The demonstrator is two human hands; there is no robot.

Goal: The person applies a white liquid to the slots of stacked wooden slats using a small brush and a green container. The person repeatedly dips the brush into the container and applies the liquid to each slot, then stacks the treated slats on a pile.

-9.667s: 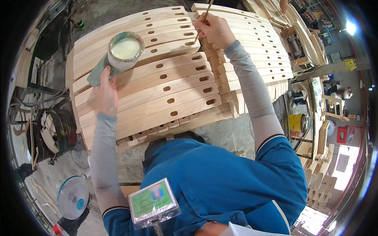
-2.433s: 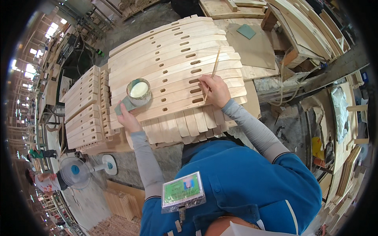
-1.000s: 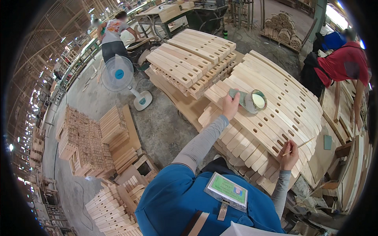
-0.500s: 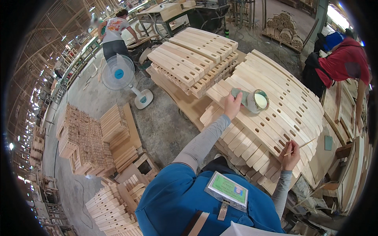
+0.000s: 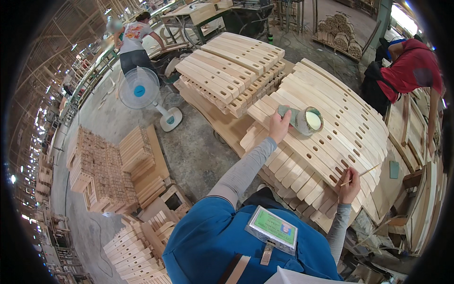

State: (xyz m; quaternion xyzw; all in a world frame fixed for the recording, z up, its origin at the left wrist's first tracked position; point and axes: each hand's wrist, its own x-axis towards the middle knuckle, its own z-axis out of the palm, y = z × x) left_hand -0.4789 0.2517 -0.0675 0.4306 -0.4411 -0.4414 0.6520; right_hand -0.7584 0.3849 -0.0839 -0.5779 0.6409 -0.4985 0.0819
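In the head view, my left hand (image 5: 280, 126) is closed around the greenish handle of a round cup (image 5: 303, 128). Pale creamy liquid fills part of the cup, whose rim is stained. It is over a broad stack of pale wooden slats (image 5: 331, 102) with oval slots cut through them. Near the slats' front right end, my right hand (image 5: 348, 188) pinches a thin wooden stick (image 5: 368, 171). Its fingers are next to the slots in the nearest slat. Whether the stick's lower end touches the wood cannot be made out.
Behind lies a second slat stack (image 5: 231, 64). A white standing fan (image 5: 170, 118) and piles of wooden pieces (image 5: 101, 165) are at left. One person in red (image 5: 410, 73) bends at the right; another person (image 5: 135, 40) works at the far left. A green rectangular piece (image 5: 394, 169) lies right.
My right hand and its stick have shifted very slightly. My left hand and the cup stay in place. The person in red has moved a little.
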